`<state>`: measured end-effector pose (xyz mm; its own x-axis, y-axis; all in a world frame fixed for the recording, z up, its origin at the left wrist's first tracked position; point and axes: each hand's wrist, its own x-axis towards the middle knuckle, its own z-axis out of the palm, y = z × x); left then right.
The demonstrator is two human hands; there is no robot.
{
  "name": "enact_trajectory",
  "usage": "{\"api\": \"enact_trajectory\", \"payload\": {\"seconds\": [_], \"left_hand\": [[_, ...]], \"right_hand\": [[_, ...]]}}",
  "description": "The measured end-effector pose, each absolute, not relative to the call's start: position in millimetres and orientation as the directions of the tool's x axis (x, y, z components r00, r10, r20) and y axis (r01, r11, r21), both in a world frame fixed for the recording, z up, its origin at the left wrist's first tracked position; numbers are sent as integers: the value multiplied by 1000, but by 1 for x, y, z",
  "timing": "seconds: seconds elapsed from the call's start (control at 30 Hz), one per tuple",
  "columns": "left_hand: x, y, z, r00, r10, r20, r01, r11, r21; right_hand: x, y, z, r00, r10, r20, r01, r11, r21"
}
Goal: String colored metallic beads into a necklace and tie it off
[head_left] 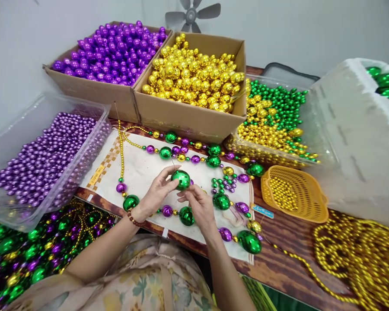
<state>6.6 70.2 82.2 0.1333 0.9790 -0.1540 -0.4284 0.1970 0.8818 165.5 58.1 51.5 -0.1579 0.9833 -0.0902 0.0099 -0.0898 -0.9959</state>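
Ball (pixel 182 179), big, green and shiny, is held up over the middle of the white cloth (pixel 142 172), with a thin wire (pixel 173 161) poking up from its top. Left hand (pixel 158 190) has it: thumb across the near side, fingers curled around the back and upper left, so that grip's pretty narrow. Left forearm slants in from the lower left, beaded bracelet (pixel 135 218) on the wrist. Right hand (pixel 199 205) comes up from the bottom, leaning left, wrist bent a bit, with thumb and fingers bunched close together right by the ball's lower right edge. Honestly can't tell if those fingertips are pinching anything. Strands of green, purple and gold beads (pixel 213 161) run around the cloth, some passing behind the hands, and a little bunch of small green and purple beads (pixel 225 185) lies to the right of them. Yellow basket (pixel 311 209) sits farther right on the table (pixel 278 263).
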Motion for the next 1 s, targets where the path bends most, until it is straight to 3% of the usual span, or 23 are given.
{"api": "enact_trajectory", "payload": {"seconds": [0.27,0.37,0.43,0.53,0.67,0.77,1.0], "left_hand": [[9,103,78,275,957,-89,-158,136,978],[23,136,65,320,943,-95,44,85,995],[43,158,57,409,911,-55,216,-38,976],[86,182,47,648,760,46,377,-373,848],[144,191,37,826,552,113,386,-701,600],[171,188,28,839,540,62,460,-766,449],[180,190,26,861,506,-47,497,-820,285]], "right_hand": [[194,55,48,15,988,-154,-173,-149,-974],[201,47,47,22,992,-123,-224,-115,-968],[202,41,45,34,995,-93,-223,-84,-971],[201,33,41,56,997,-45,-194,-33,-981],[203,24,37,75,997,-9,-154,3,-988],[207,19,35,82,997,16,-122,26,-992],[213,20,33,113,993,27,-118,41,-992]]}}
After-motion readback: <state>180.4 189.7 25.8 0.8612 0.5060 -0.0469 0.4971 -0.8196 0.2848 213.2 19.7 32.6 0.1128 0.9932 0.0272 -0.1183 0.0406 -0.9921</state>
